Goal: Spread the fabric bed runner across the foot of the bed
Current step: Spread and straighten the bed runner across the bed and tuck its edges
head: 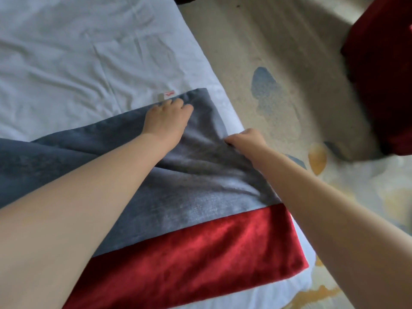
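Creases cross the bed runner (189,197); left hand (167,115) grips its far edge, right hand (245,139) pinches its side; I fear uneven tugs skewing it.

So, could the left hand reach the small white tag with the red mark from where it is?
Probably yes: the left hand, on the grey-blue velvet runner, is right beside the uncovered tag.

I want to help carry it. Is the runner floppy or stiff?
Probably floppy: the runner bunches into folds where the right hand pinches it. Likely grippy, not slippery: its surface looks fuzzy. It probably won't roll: it drapes flat on the bed.
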The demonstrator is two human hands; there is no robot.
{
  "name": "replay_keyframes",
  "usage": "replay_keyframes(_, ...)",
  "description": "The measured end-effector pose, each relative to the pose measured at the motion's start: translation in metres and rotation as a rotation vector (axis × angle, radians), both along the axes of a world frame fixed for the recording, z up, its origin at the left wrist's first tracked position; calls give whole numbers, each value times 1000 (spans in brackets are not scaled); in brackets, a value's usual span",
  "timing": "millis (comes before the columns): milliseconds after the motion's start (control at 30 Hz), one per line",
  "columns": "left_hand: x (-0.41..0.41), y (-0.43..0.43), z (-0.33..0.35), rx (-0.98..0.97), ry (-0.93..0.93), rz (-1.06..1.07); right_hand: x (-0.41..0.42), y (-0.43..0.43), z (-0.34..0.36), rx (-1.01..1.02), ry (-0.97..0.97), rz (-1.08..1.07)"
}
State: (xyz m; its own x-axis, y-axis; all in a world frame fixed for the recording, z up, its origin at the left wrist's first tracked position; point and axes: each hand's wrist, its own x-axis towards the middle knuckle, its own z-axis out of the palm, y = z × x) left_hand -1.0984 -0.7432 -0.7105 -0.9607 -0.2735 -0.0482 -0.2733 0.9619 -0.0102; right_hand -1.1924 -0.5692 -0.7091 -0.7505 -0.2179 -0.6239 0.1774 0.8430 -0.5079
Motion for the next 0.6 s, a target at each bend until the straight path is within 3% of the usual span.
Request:
replay_keyframes(100,-18,19,-1,11,21,-102,-13,6,3,12,-162,56)
replay_keyframes(200,-37,28,-2,10,0,-250,-19,5,1,50,-172,219)
replay_keyframes(367,-66,27,-3,-186,-134,-441,-25,4,-7,106,-25,452)
replay_keyframes(600,-97,40,-4,-238,-111,-354,-44,22,-13,148,276,362)
